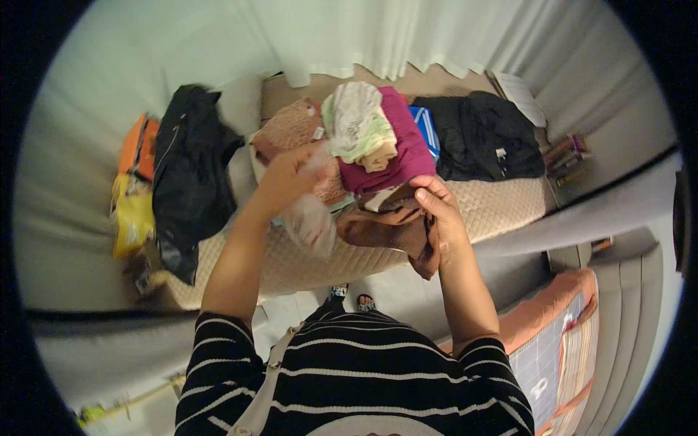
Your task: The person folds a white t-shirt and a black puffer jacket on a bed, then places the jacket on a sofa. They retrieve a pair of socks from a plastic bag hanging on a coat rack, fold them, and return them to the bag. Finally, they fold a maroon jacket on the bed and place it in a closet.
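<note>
"What are your hands holding?"

"My right hand pinches a brown cloth between thumb and fingers, just on the near side of the folded magenta cloth. A see-through plastic bag hangs at my left hand; both are blurred, so I can't tell how tightly those fingers close."

"How much room have you got?"

"A strip of quilted bed shows along the near edge, and the brown cloth's lower end dangles about over that edge. The far side is tighter: the pile backs toward the curtain."

"And the sides?"

"Black garments close it in, one to the left, one to the right. Pale floor lies between bed and me."
</note>
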A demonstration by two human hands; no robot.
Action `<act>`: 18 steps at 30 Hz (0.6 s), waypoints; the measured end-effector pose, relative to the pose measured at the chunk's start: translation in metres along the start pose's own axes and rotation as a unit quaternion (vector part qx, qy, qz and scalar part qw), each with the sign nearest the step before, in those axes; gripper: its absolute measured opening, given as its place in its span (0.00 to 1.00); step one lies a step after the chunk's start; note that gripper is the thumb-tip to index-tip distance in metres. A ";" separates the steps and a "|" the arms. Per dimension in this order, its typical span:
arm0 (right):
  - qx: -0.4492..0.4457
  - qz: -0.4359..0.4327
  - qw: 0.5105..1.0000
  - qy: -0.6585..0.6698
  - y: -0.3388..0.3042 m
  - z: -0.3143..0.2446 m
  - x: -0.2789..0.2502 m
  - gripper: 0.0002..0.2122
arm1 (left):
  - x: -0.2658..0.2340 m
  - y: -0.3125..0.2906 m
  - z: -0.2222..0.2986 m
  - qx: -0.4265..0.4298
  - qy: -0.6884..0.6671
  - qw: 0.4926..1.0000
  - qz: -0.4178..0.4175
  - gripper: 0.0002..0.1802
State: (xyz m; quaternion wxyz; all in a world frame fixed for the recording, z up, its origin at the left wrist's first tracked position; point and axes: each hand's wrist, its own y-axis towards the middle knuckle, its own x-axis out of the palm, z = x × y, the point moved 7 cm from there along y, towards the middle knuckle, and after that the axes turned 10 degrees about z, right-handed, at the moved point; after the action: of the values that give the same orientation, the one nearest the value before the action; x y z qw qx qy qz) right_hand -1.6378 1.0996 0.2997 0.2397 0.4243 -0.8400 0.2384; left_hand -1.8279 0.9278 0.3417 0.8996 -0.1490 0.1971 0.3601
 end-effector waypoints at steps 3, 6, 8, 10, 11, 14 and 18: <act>0.066 -0.045 0.996 0.038 0.003 0.021 0.037 0.10 | 0.009 -0.070 -0.006 0.101 -0.011 0.991 0.093 0.50; 0.167 -0.089 0.981 0.053 -0.008 0.056 0.071 0.13 | 0.024 -0.122 0.002 0.176 0.152 0.962 0.144 0.58; 0.228 -0.155 0.959 0.061 -0.023 0.079 0.100 0.13 | 0.026 -0.150 -0.009 0.075 0.166 0.974 0.135 0.63; 0.316 -0.214 0.922 0.062 -0.054 0.100 0.133 0.20 | 0.015 -0.177 -0.042 0.053 0.019 0.984 0.170 0.49; 0.344 -0.249 0.904 0.044 -0.070 0.110 0.151 0.22 | 0.008 -0.194 -0.068 0.034 -0.073 0.983 0.164 0.44; 0.340 -0.398 0.850 -0.061 -0.089 0.154 0.177 0.35 | -0.018 -0.256 -0.119 -0.087 -0.317 0.924 0.194 0.26; 0.380 -0.497 0.752 -0.210 -0.134 0.202 0.211 0.34 | -0.062 -0.371 -0.166 -0.177 -0.416 0.831 0.324 0.20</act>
State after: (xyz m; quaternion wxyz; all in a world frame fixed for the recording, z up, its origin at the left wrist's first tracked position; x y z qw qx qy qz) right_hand -1.6787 0.7809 0.2984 -0.0387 0.8771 -0.3806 0.2903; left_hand -1.6483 0.5652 0.2712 0.6865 -0.0696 -0.2258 0.6877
